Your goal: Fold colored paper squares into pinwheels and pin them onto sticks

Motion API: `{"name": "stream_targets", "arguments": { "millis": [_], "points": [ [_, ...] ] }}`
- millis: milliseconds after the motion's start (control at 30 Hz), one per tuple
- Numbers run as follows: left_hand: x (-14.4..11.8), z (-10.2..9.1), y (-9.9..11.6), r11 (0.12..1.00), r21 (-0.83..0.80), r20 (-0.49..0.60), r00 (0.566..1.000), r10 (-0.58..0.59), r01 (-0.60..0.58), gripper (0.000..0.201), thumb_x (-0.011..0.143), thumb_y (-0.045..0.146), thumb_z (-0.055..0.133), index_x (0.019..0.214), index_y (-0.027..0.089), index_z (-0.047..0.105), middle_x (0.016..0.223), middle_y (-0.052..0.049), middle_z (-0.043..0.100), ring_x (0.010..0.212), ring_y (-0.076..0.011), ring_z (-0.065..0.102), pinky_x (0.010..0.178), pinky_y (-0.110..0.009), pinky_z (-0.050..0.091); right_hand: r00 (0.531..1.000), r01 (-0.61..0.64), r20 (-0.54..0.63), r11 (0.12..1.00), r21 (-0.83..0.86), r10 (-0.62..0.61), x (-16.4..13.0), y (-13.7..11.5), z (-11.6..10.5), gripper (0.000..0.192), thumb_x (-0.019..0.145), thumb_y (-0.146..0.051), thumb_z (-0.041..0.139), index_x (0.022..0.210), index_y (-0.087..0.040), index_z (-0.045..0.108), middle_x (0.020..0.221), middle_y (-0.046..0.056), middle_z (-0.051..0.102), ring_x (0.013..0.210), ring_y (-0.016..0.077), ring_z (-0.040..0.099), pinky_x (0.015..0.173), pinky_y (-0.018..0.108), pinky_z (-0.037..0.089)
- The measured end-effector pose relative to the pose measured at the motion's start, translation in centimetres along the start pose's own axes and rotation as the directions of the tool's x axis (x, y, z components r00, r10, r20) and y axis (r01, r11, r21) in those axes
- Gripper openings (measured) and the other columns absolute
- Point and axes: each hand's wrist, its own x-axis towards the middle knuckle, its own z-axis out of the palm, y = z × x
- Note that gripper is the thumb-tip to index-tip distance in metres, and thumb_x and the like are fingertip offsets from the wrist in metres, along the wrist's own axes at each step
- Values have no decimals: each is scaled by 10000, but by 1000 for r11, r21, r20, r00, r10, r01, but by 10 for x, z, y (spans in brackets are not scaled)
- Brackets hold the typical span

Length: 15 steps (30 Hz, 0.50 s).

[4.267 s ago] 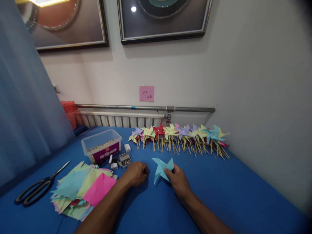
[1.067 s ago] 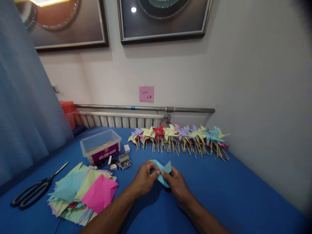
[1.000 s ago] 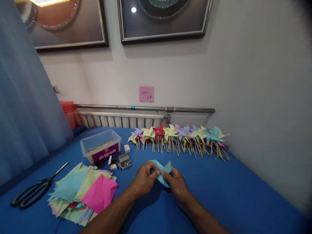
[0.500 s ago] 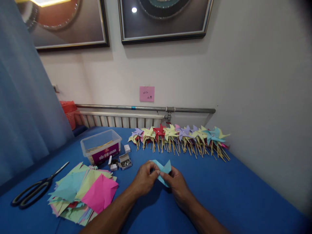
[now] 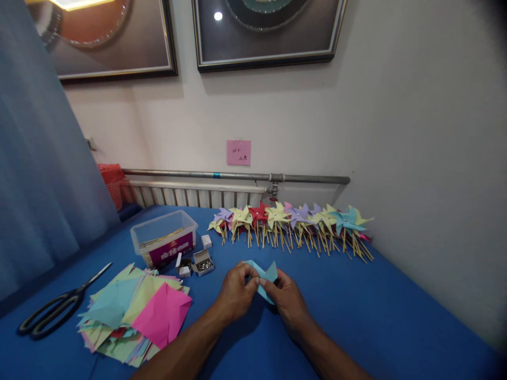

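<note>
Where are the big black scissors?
In the head view, the scissors lie on the blue table at the far left, just left of the stack of coloured paper squares.

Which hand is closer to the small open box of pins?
Left. The left hand is just right of the open pin box; the right hand is farther right, beyond the blue paper.

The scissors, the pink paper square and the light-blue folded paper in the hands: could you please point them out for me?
scissors (image 5: 47,314), head view, on the dark handles.
pink paper square (image 5: 162,314), head view, middle of the sheet.
light-blue folded paper (image 5: 270,274), head view, on the raised right tip.
</note>
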Motion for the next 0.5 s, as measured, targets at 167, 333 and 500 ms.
{"name": "stream_targets", "arguments": {
  "millis": [167, 333, 500],
  "points": [
    [-1, 0, 1, 1000, 12, -11, 1000, 9, -9, 142, 796, 169, 527, 656, 186, 540, 713, 4, 555, 745, -152, 545, 773, -286, 403, 1000, 11, 9, 1000, -17, -11, 0, 1, 0, 358, 659, -484, 796, 805, -183, 669, 662, -22, 604, 598, 132, 492, 586, 252, 384],
    [-1, 1, 1, 999, 27, -25, 999, 23, -22, 153, 794, 151, 527, 645, 188, 527, 681, 17, 552, 733, -148, 535, 884, -321, 391, 1000, 12, 8, 999, -36, -11, 1, 4, -2, 351, 668, -483, 790, 740, -188, 614, 618, -47, 541, 575, 115, 446, 564, 243, 363],
    [-1, 1, 1, 999, 41, -18, 1000, 19, -18, 146, 803, 160, 524, 660, 187, 533, 700, 12, 549, 736, -150, 537, 812, -301, 402, 1000, 17, -7, 997, -79, -17, 2, 8, -4, 360, 677, -476, 785, 700, -191, 566, 595, -60, 493, 559, 102, 415, 541, 235, 337]
  ]
}}
